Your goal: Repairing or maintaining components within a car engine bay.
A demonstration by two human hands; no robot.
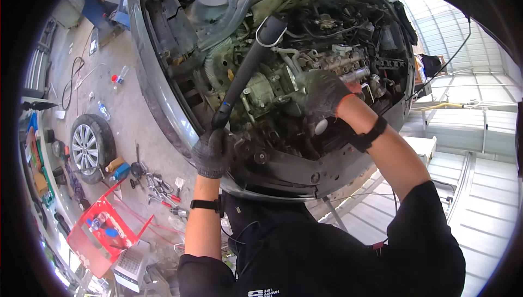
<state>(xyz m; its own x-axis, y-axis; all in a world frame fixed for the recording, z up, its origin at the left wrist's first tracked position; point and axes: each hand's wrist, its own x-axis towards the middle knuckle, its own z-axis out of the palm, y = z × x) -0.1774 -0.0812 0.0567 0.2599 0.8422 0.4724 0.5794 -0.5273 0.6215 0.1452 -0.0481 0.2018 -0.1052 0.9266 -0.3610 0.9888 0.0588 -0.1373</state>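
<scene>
At the centre of the frame a car's open engine bay (283, 68) fills the view. The left hand (212, 152), in a grey work glove, has its fingers clenched round the lower end of a long black hose (245, 71) that runs up and right from the bumper edge to a wire clamp near the top of the bay. The right hand (324, 95), also gloved, is pressed into the engine right of centre, fingers curled onto a metal part; what they grasp is hidden. At lower left, on the concrete floor, a red toolbox (101, 237) lies open beside scattered hand tools (158, 191), with a loose wheel (90, 147) above them
</scene>
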